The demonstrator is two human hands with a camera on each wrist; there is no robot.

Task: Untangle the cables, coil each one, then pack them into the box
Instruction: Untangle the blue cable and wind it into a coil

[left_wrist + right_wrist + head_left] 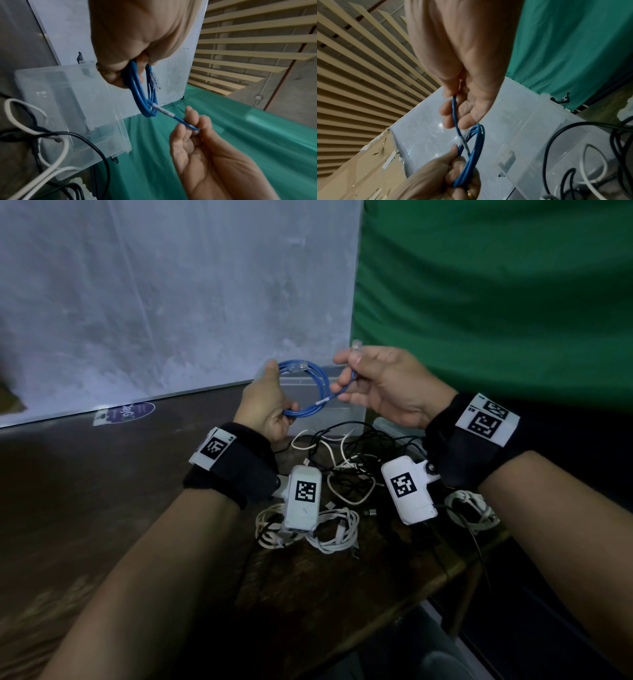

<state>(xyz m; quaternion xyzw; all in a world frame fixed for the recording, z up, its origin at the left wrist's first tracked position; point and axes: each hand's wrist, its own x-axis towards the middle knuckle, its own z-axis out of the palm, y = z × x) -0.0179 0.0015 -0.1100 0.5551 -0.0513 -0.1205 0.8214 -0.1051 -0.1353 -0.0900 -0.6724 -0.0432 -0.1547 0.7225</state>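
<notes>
A blue network cable (pixel 317 392) hangs coiled in several loops above the clear plastic box (pixel 342 412). My left hand (pixel 270 405) grips the coil (pixel 145 102) at its near side, fingers curled round the strands (pixel 465 173). My right hand (pixel 373 381) pinches the cable's free end (pixel 454 108) between thumb and fingers, its clear plug (pixel 356 345) sticking up above the thumb. The other clear plug (pixel 154 79) lies against the coil by my left thumb. A tangle of black and white cables (pixel 346 470) lies on the table below my hands.
The dark wooden table (pixel 102 491) runs left. A white coiled cable (pixel 474 508) lies at the table's right edge, another white bundle (pixel 329 529) near me. A grey board (pixel 171 302) and green cloth (pixel 496 296) stand behind the box (pixel 68 108).
</notes>
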